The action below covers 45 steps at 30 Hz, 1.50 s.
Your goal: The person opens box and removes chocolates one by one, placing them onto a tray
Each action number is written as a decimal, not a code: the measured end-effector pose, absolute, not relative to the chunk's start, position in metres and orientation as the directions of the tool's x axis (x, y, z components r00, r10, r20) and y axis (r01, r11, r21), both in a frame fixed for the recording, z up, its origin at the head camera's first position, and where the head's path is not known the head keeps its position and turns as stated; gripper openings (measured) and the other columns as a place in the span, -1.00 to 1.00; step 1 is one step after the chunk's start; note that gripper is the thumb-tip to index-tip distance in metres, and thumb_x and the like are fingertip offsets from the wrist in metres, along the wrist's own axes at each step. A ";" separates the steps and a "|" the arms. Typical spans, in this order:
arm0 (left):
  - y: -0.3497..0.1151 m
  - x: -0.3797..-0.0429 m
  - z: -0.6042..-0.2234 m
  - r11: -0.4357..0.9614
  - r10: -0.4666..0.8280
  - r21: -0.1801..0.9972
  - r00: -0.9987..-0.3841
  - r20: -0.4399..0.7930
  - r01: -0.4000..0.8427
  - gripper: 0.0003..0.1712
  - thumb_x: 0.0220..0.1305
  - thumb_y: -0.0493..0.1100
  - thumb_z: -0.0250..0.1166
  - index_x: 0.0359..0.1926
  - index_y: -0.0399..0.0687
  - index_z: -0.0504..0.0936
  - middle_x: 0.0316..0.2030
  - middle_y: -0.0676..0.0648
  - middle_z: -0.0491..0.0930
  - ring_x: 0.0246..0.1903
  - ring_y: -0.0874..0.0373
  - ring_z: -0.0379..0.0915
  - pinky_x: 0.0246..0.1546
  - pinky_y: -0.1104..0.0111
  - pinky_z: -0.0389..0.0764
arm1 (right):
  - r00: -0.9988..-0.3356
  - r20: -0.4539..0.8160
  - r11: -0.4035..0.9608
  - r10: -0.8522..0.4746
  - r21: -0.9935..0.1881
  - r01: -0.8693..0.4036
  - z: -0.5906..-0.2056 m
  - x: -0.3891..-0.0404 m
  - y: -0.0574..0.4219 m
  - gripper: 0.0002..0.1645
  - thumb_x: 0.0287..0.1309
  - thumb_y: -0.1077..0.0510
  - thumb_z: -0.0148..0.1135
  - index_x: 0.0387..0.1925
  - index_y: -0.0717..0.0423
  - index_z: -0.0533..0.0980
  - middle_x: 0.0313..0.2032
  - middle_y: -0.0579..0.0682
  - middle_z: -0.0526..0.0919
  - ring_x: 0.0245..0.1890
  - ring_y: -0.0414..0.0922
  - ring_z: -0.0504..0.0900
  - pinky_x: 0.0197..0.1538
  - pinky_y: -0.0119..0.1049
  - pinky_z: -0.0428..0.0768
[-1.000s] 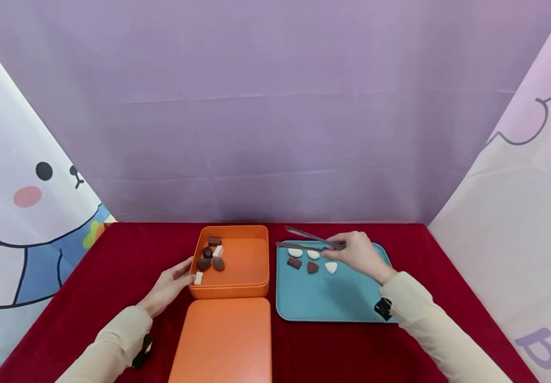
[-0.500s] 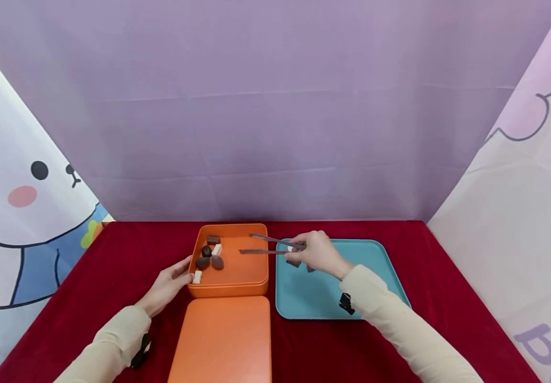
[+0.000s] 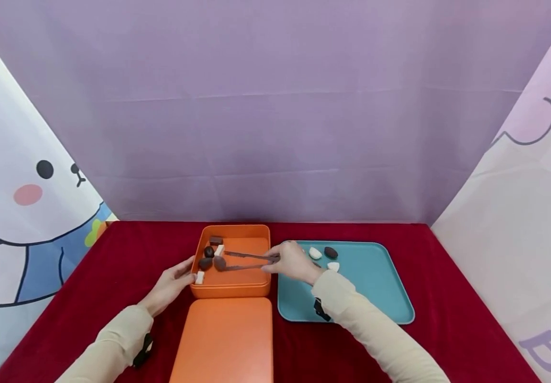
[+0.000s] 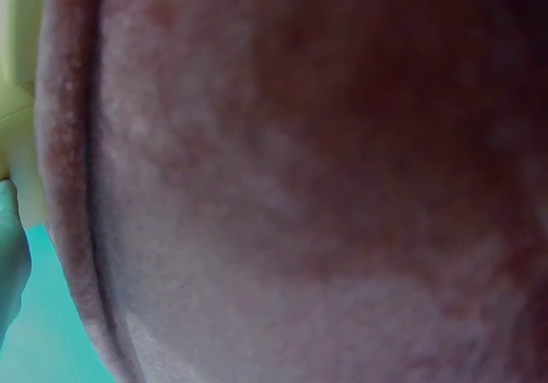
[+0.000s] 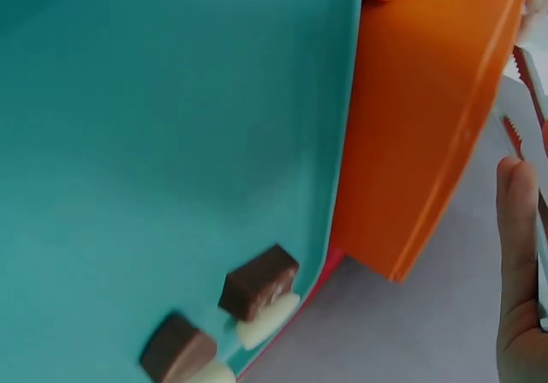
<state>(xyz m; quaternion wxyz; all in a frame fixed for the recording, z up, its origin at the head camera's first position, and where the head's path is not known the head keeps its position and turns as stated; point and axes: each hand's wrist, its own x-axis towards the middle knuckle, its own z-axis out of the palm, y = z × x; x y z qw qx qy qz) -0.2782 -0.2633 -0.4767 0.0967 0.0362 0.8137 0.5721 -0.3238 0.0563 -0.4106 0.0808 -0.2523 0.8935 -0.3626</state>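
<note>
My right hand (image 3: 294, 261) grips a pair of dark tongs (image 3: 244, 267), reaching left across the tray edge into the orange box (image 3: 237, 290). The tong arms are spread, and the lower tip overlaps a brown egg-shaped chocolate (image 3: 219, 263). Several brown and white chocolates, among them a white block (image 3: 200, 277), lie along the box's left side. My left hand (image 3: 167, 287) holds that side of the box near its front corner. On the blue tray (image 3: 366, 287) sit a white chocolate (image 3: 315, 253) and a dark oval one (image 3: 330, 252); others are partly behind my right hand.
An orange lid (image 3: 227, 340) lies flat just in front of the box. Red cloth (image 3: 160, 239) covers the table. A purple backdrop (image 3: 266, 133) stands behind, with printed side panels.
My right hand has moved left with the tongs, from above the tray to inside the box, uncovering the tray's dark oval chocolate. My left hand stays at the box.
</note>
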 end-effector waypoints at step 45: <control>-0.261 -0.278 -0.477 0.323 0.154 0.945 -0.982 -0.108 -0.054 -0.29 0.35 -0.14 0.05 0.42 -0.09 -0.03 0.38 -0.22 0.03 0.33 -0.09 0.02 0.26 0.01 0.17 | -0.756 0.030 0.600 -0.654 -0.587 -0.543 -0.444 -0.336 -0.001 -0.69 -0.04 0.04 0.37 -0.21 0.05 0.68 -0.31 -0.09 0.72 -0.37 -0.35 0.61 -0.33 -0.60 0.53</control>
